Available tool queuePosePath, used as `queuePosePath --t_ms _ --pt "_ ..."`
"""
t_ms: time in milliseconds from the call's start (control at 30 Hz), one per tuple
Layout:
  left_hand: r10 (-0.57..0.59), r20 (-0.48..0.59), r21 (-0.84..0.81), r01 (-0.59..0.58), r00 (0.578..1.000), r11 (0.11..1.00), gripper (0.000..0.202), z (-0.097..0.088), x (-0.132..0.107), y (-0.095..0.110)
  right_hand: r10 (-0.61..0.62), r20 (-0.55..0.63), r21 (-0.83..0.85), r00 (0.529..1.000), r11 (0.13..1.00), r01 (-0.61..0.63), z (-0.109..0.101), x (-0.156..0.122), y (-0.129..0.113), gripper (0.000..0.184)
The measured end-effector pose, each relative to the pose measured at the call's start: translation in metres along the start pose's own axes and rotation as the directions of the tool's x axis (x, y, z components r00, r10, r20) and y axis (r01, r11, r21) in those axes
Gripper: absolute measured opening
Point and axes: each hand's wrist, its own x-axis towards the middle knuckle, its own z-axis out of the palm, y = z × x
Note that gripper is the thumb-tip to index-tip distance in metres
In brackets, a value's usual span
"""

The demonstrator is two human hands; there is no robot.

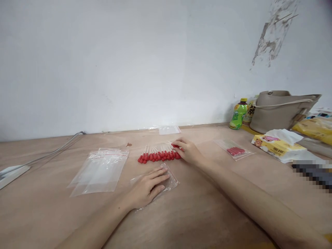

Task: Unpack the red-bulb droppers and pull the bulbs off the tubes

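Note:
A row of thin whitish sticks with red tips (158, 156) lies side by side in the middle of the table, tips toward me. At the row's right end, my right hand (187, 150) is closed, thumb and fingers pinching one red-tipped stick (175, 145). Nearer to me, a clear zip bag (171, 176) lies flat. My left hand (149, 185) rests on it, palm down with the fingers stretched out. Farther right is another zip bag (245, 154) with several red-tipped pieces (235, 151) inside.
Overlapping clear zip bags (101, 173) lie to the left. Another bag (169, 130) is by the wall. A grey cable (61, 148) crosses the far left. On the right stand a green bottle (238, 116), a beige handbag (278, 110) and a yellow tissue pack (278, 145).

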Motion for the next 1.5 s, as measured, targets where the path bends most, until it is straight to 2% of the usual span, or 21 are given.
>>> queuePosePath --t_ms 133,267,667,900,1133,1333,1500 --pt "-0.052 0.037 -0.013 0.052 0.998 0.999 0.039 0.000 0.000 0.001 0.082 0.010 -0.022 0.997 0.996 -0.082 0.020 -0.004 -0.005 0.014" --pt "-0.067 0.053 0.000 0.067 0.996 0.998 0.039 0.001 -0.001 0.001 0.161 -0.033 -0.017 0.986 0.987 -0.161 0.029 -0.004 -0.013 0.009" --pt "-0.056 0.024 -0.011 0.056 0.998 0.998 0.039 0.002 -0.001 -0.001 0.292 -0.175 0.053 0.940 0.956 -0.287 0.008 0.005 -0.003 0.012" --pt "-0.066 0.022 -0.003 0.066 0.998 0.998 0.038 0.001 -0.002 0.000 0.201 -0.170 0.042 0.965 0.979 -0.197 0.014 0.001 -0.003 0.011" --pt "-0.081 0.042 0.013 0.080 0.996 0.997 0.039 0.000 -0.001 0.002 0.121 -0.121 -0.044 0.985 0.991 -0.127 0.016 -0.004 0.002 0.013" --pt "-0.078 0.033 0.020 0.077 0.996 0.997 0.040 0.002 -0.003 -0.001 0.119 -0.031 -0.168 0.992 0.978 -0.123 0.007 -0.007 -0.002 0.014" --pt "-0.091 0.020 0.049 0.090 0.996 0.995 0.039 0.003 -0.004 0.000 0.091 -0.076 -0.292 0.993 0.950 -0.110 -0.006 -0.013 -0.013 0.025"
